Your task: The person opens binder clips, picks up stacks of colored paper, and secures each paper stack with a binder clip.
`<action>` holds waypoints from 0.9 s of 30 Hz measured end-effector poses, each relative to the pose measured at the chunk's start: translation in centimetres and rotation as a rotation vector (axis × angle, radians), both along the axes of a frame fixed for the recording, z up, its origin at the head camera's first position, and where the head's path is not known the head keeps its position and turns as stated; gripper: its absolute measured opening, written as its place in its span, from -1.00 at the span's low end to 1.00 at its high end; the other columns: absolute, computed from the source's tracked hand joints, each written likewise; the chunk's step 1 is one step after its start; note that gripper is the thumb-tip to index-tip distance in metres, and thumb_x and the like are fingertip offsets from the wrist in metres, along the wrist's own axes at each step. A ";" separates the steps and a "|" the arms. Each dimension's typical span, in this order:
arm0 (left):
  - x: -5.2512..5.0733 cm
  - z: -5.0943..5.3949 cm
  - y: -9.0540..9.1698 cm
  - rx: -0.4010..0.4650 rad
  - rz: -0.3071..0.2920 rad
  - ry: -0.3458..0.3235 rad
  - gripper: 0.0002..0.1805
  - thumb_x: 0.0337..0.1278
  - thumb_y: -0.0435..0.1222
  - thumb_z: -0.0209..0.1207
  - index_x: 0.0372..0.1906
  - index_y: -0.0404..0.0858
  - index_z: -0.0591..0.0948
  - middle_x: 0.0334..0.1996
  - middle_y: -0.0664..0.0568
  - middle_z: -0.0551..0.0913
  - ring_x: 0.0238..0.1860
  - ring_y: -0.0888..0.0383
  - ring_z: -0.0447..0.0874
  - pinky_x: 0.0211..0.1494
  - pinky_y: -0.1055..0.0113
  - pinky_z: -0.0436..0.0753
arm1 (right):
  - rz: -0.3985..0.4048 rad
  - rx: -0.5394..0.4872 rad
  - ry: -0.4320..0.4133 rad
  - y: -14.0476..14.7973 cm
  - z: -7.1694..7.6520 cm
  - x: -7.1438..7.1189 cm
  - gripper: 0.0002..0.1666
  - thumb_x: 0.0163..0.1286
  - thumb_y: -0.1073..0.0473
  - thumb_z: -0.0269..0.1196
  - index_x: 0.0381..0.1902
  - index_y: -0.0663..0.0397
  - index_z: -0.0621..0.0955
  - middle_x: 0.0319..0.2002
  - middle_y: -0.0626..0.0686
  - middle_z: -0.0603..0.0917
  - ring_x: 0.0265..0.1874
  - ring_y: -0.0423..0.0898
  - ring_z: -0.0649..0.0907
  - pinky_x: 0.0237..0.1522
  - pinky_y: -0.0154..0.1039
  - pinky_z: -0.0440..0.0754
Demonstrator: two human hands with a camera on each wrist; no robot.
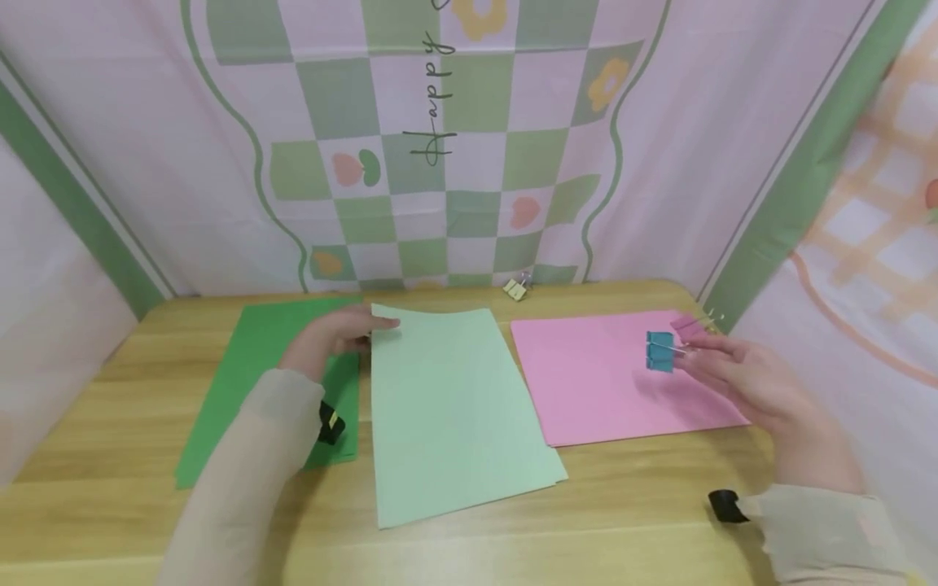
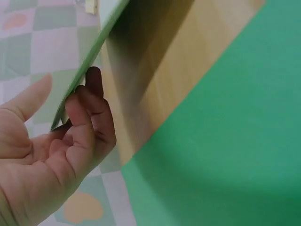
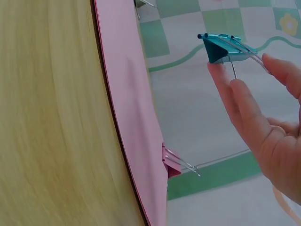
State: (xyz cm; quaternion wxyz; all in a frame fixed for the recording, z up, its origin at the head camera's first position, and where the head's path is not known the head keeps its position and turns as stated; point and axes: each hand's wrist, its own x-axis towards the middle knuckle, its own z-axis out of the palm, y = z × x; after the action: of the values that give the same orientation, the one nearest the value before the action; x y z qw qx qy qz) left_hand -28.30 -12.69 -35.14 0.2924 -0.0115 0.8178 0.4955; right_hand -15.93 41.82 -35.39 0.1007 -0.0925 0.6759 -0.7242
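My left hand (image 1: 340, 327) grips the upper left corner of a pale green paper stack (image 1: 454, 407), thumb on top and fingers beneath. In the left wrist view that stack's edge (image 2: 89, 59) is lifted off the table. My right hand (image 1: 755, 382) pinches a blue binder clip (image 1: 659, 352) by its wire handles, above a pink paper stack (image 1: 601, 382). Thumb and fingertips press on the handles of this teal-looking clip (image 3: 228, 49) in the right wrist view. A pink binder clip (image 3: 171, 161) sits at the pink stack's far edge; whether it clamps the paper I cannot tell.
A dark green paper stack (image 1: 242, 382) lies at the left, under my left forearm. At the back of the wooden table (image 1: 586, 521) stands a pale yellow binder clip (image 1: 516, 290). A patterned cloth (image 1: 476, 163) hangs behind the table.
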 end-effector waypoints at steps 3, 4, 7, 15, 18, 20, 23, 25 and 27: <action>1.0 -0.1 0.1 -0.017 -0.038 0.024 -0.01 0.39 -0.15 0.16 0.55 -0.45 -0.22 0.58 -0.33 -0.19 0.56 -0.29 -0.06 0.53 -0.05 0.26 | 0.037 -0.109 -0.013 -0.5 0.1 -0.2 -0.56 0.52 0.50 -0.07 0.02 -0.03 0.63 -0.03 -0.05 0.74 -0.04 -0.16 0.75 0.03 -0.36 0.68; 1.4 -0.1 0.2 -0.026 -0.057 0.036 -0.03 0.39 -0.17 0.16 0.56 -0.42 -0.20 0.58 -0.32 -0.15 0.54 -0.29 0.00 0.50 -0.06 0.31 | 0.040 -0.114 -0.010 -0.8 0.2 -0.2 -0.57 0.52 0.49 -0.06 0.04 -0.01 0.63 -0.01 -0.05 0.73 -0.03 -0.15 0.75 0.03 -0.35 0.68; 2.5 -0.4 0.5 -0.045 -0.091 0.066 -0.05 0.37 -0.26 0.17 0.58 -0.33 -0.20 0.57 -0.30 -0.05 0.39 -0.24 0.33 0.30 -0.01 0.56 | 0.051 -0.130 0.010 -1.5 0.5 -0.2 -0.57 0.52 0.49 -0.07 0.07 0.01 0.61 0.03 -0.08 0.70 -0.01 -0.15 0.74 0.04 -0.33 0.68; 4.4 -1.4 1.1 -0.124 -0.055 0.202 -0.14 0.34 -0.52 -0.10 0.57 -0.38 -0.31 0.54 -0.39 -0.04 -0.48 0.11 0.49 -0.27 0.25 0.63 | 0.028 -0.252 -0.011 -3.4 0.7 -0.3 -0.64 0.53 0.46 -0.05 0.01 0.05 0.60 -0.04 -0.04 0.70 -0.05 -0.16 0.73 0.04 -0.34 0.68; 5.0 -1.3 0.9 -0.088 -0.022 0.241 -0.19 0.40 -0.50 -0.16 0.57 -0.37 -0.31 0.56 -0.39 -0.15 0.15 -0.20 0.52 0.15 -0.04 0.59 | -0.016 -0.242 -0.029 -4.0 0.9 -0.4 -0.68 0.56 0.37 -0.02 0.19 0.12 0.45 -0.06 -0.08 0.69 -0.06 -0.21 0.72 0.02 -0.37 0.68; 5.4 -1.1 0.7 -0.053 0.009 0.266 -0.20 0.45 -0.46 -0.17 0.57 -0.35 -0.35 0.58 -0.34 -0.27 0.52 -0.31 0.03 0.48 -0.16 0.27 | -0.043 -0.231 -0.034 -4.2 1.1 -0.4 -0.57 0.57 0.29 -0.01 0.33 0.17 0.29 -0.06 -0.10 0.68 -0.06 -0.24 0.71 0.01 -0.39 0.68; 6.0 -0.8 0.6 -0.012 0.051 0.312 -0.21 0.49 -0.41 -0.17 0.57 -0.32 -0.35 0.59 -0.28 -0.33 0.58 -0.30 -0.21 0.58 -0.17 0.04 | -0.078 -0.227 -0.028 -4.5 1.5 -0.4 -0.51 0.58 0.21 0.00 0.37 0.18 0.21 -0.07 -0.10 0.67 -0.05 -0.26 0.70 0.01 -0.41 0.67; 6.3 -0.5 0.6 0.022 0.067 0.361 -0.24 0.50 -0.41 -0.17 0.59 -0.27 -0.27 0.61 -0.23 -0.24 0.59 -0.27 -0.20 0.60 -0.15 -0.05 | -0.096 -0.237 -0.026 -4.7 1.8 -0.4 -0.62 0.57 0.19 0.01 0.26 0.15 0.29 -0.07 -0.08 0.67 -0.05 -0.25 0.70 0.00 -0.41 0.68; 6.8 -0.2 0.7 0.061 0.078 0.410 -0.29 0.49 -0.44 -0.17 0.60 -0.25 -0.15 0.59 -0.25 -0.07 0.54 -0.29 0.00 0.55 -0.17 0.15 | -0.114 -0.255 -0.033 -4.9 2.2 -0.3 -0.74 0.55 0.18 0.04 0.12 0.09 0.36 -0.09 -0.07 0.69 -0.06 -0.25 0.71 -0.02 -0.40 0.69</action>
State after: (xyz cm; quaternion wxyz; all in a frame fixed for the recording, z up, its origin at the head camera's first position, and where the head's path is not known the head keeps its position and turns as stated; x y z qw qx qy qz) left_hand -21.52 -12.01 -35.30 0.1009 0.0668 0.8437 0.5230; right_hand -16.19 36.88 -33.19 0.0578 -0.0540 0.5810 -0.8101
